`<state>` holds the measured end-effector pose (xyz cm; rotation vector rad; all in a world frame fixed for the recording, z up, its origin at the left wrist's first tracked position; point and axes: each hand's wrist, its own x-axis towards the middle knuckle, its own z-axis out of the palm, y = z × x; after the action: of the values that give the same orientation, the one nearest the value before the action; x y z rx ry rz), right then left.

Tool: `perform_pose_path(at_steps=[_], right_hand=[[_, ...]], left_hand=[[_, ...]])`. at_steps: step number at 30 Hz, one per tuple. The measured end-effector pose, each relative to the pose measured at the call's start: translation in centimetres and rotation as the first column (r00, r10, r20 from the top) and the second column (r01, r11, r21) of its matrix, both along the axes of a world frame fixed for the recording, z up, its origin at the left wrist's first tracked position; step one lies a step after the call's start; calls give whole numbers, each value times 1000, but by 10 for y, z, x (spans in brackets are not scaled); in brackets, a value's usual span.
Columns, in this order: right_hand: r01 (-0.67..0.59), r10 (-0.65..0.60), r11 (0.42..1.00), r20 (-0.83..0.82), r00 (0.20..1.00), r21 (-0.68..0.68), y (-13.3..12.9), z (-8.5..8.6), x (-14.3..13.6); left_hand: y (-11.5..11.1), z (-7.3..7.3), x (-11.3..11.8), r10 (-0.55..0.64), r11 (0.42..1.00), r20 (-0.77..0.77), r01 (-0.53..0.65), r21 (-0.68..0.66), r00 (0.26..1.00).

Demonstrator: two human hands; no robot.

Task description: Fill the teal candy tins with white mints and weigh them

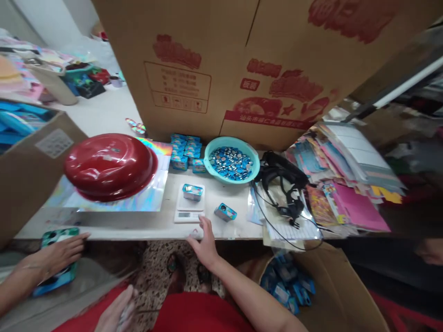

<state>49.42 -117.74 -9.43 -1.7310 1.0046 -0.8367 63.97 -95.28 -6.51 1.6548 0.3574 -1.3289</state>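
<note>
My right hand is at the table's front edge with thumb and fingers apart, its fingertips by the front of a white digital scale. On the scale stands a small blue box, its top open. Another blue box sits to the right of the scale, with a dark opening on top. Low in the view, my left hand is away from the table with its fingers curled round something pale, too blurred to make out. Behind the scale is a turquoise basin of small blue and silver pieces, beside stacked blue boxes.
An upturned red basin lies on shiny sheets at left. Another person's hand rests on a green phone. Black head straps and piled papers are at right. A big carton stands behind; an open carton is below right.
</note>
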Motion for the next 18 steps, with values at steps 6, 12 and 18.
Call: perform_pose_path(at_steps=[6,12,18], right_hand=[[-2,21,983,-104,994,181,52,-22,-93],[308,-282,945,-208,937,109,-3,-20,-131],[331,-320,943,-169,932,43,-35,-19,-125]], left_hand=[[-21,24,-36,312,940,-191,-331,-82,931],[-9,24,-54,304,944,-115,-315,-97,946],[-32,17,-65,100,984,12,-97,-152,995]])
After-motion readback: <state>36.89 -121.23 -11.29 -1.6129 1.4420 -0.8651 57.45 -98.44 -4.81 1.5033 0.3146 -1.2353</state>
